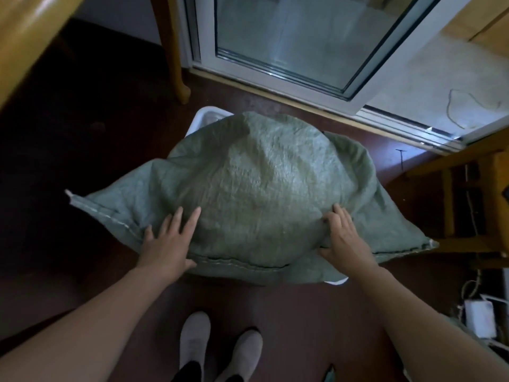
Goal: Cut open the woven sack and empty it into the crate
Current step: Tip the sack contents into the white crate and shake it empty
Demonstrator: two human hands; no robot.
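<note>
Nearest, pale grey shoes stand on dark floor; beyond, the left hand lies flat, fingers spread, and the right hand pinches the bulging green woven sack covering a white plastic crate

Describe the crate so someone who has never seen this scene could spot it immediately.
Start at the glass door at the top, then drop to the big green woven sack on the floor before it. The crate is the white container under that sack; only a rounded corner shows beyond its far left edge, the sole white plastic there.
</note>
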